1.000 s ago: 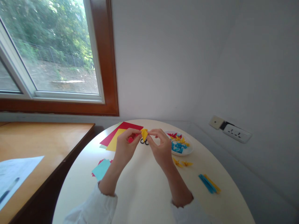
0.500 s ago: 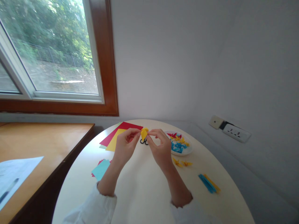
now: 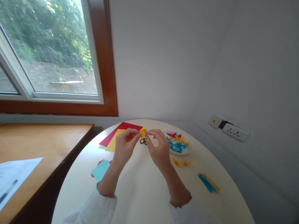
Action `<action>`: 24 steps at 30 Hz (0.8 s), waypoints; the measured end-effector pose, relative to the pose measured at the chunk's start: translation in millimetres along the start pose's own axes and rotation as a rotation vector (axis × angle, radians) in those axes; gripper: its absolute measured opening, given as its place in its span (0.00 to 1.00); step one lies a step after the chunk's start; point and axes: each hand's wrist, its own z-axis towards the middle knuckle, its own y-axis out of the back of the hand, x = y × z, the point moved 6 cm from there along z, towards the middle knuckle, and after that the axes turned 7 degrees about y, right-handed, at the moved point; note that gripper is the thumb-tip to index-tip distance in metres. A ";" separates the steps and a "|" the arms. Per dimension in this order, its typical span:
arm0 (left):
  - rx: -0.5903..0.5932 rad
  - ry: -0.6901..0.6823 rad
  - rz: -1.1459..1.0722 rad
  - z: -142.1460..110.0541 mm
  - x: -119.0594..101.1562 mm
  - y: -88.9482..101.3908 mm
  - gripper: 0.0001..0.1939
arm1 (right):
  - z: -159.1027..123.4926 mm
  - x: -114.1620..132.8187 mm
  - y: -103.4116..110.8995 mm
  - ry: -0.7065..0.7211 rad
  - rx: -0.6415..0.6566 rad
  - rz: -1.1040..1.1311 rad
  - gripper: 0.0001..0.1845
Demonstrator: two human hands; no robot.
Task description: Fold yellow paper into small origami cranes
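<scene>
Between my fingertips, above the far half of the round table, is a small folded piece of yellow paper (image 3: 143, 133). My left hand (image 3: 126, 146) pinches its left side, and my right hand (image 3: 158, 146) pinches its right side. Black scissor handles (image 3: 142, 141) show just below the paper; the blades are hidden. To the right of my right hand stands a white plate (image 3: 190, 150) of red, yellow and blue folded paper cranes (image 3: 177, 145). Two yellow paper cranes (image 3: 182, 162) lie in front of the plate.
Red, yellow and green paper sheets (image 3: 114, 140) lie at the far left of the round table (image 3: 142, 193). Nearer are light blue and red paper squares (image 3: 100, 169). Blue and yellow folded strips (image 3: 207, 183) lie right. A wooden desk (image 3: 58, 140) holds a printed sheet and pen.
The yellow paper has turned slightly between my fingers and looks shorter, its lower point less drawn out. Both hands keep their pinch in nearly the same place.
</scene>
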 end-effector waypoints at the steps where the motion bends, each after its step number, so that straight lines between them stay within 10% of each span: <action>1: -0.006 -0.004 0.002 0.1 -0.1 0.5 0.06 | 0.0 0.8 -0.1 0.002 0.006 0.005 0.06; 24: -0.053 -0.247 0.116 -4.5 -4.6 0.4 0.02 | -0.4 4.8 2.3 0.048 -0.046 -0.032 0.04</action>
